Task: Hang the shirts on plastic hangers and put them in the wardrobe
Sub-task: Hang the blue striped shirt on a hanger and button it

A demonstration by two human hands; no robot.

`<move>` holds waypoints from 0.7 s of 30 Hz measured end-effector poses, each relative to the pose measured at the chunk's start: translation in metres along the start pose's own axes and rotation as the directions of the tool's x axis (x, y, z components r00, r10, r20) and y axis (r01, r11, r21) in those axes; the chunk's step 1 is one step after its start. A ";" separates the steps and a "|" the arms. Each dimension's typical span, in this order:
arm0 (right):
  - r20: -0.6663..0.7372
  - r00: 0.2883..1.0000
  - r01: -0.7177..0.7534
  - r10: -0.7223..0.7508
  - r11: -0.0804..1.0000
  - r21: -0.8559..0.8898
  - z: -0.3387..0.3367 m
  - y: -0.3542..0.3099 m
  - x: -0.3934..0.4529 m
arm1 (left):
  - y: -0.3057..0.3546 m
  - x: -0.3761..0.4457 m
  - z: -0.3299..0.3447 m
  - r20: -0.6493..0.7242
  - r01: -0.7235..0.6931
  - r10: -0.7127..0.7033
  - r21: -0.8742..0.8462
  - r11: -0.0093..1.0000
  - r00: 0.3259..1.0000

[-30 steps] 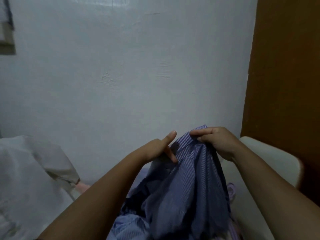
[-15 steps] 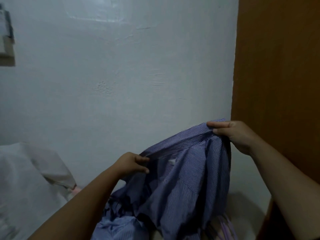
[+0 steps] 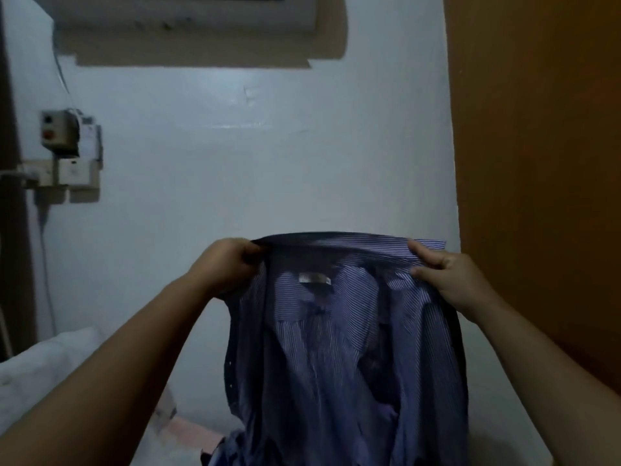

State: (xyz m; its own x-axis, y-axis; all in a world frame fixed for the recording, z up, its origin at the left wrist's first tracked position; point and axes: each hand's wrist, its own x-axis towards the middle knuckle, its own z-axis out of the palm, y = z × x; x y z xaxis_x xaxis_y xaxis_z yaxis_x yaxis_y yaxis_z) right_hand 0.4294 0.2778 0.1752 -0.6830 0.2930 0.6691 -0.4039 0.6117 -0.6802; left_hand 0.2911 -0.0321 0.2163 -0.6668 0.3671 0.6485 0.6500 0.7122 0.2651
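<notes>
The striped shirt [image 3: 339, 331] was held up in the air in front of the white wall [image 3: 268, 169], spread by its collar [image 3: 336, 242], with the inside label [image 3: 314, 279] facing the camera. The left hand [image 3: 228, 260] was closed round the left end of the collar, fingers curled over the fabric. The right hand [image 3: 447, 274] pinched the right end between thumb and fingers. The body of the shirt hung down freely; its lower edge ran out of view at the bottom, above what appeared to be further blue cloth [image 3: 228, 449].

Step judged: the shirt was being opened out and oriented, ahead of hangering. No hanger was visible in the view. The next move would call for one hand to be freed to fetch a plastic hanger while the other kept the collar held, and for the hanger arms to be fed into the shoulders through the neck opening. The brown panel [image 3: 537, 163] at the right edge was taken to be the wardrobe side, though this could not be confirmed.

Against the earlier frames: the shirt had been bunched, with the hands close together and low. The hands were since drawn apart and raised, the collar stretched level, and the view tilted upward, so that a wall unit [image 3: 188, 11] and a switch box [image 3: 62, 132] were brought into view.
</notes>
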 end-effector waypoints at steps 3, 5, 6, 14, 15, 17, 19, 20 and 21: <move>-0.060 0.995 0.076 -0.076 0.997 -0.001 -0.004 -0.023 0.004 | 0.019 -0.001 -0.041 -0.069 -0.033 0.032 -0.011 0.999 0.997; -0.120 0.984 0.136 -0.135 0.991 -0.001 -0.007 -0.038 0.007 | 0.024 -0.001 -0.063 -0.104 -0.055 0.053 -0.016 0.998 0.993; -0.155 0.975 0.162 -0.159 0.987 0.003 -0.008 -0.045 0.008 | 0.023 -0.001 -0.072 -0.120 -0.063 0.060 -0.018 0.998 0.991; -0.295 0.923 0.271 -0.247 0.962 0.043 -0.014 -0.073 0.024 | 0.020 0.000 -0.116 -0.209 -0.018 0.012 -0.029 0.999 0.978; -0.291 0.928 0.253 -0.231 0.967 0.040 -0.012 -0.070 0.025 | 0.018 0.001 -0.112 -0.190 -0.015 0.012 -0.012 1.000 0.982; -0.272 0.946 0.187 -0.175 0.982 0.017 -0.004 -0.057 0.025 | 0.010 0.003 -0.096 -0.122 -0.001 0.007 0.053 0.999 0.992; -0.228 0.968 0.105 -0.105 0.994 -0.012 0.007 -0.035 0.025 | -0.004 0.004 -0.071 -0.037 0.015 -0.010 0.133 0.991 0.999; -0.200 0.978 0.059 -0.063 0.998 -0.026 0.014 -0.021 0.024 | -0.012 0.004 -0.055 0.009 0.023 -0.025 0.158 0.987 1.000; -0.171 0.985 0.012 -0.019 0.999 -0.041 0.023 -0.005 0.023 | -0.022 0.003 -0.037 0.056 0.032 -0.042 0.176 0.984 0.998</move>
State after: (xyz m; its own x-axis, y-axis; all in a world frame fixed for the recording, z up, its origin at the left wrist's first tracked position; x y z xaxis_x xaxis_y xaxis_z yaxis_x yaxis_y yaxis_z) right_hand 0.4018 0.2649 0.1868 -0.5608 0.4030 0.7233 -0.3865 0.6451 -0.6591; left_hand 0.2878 -0.0688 0.2390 -0.7132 0.3698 0.5954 0.5543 0.8175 0.1562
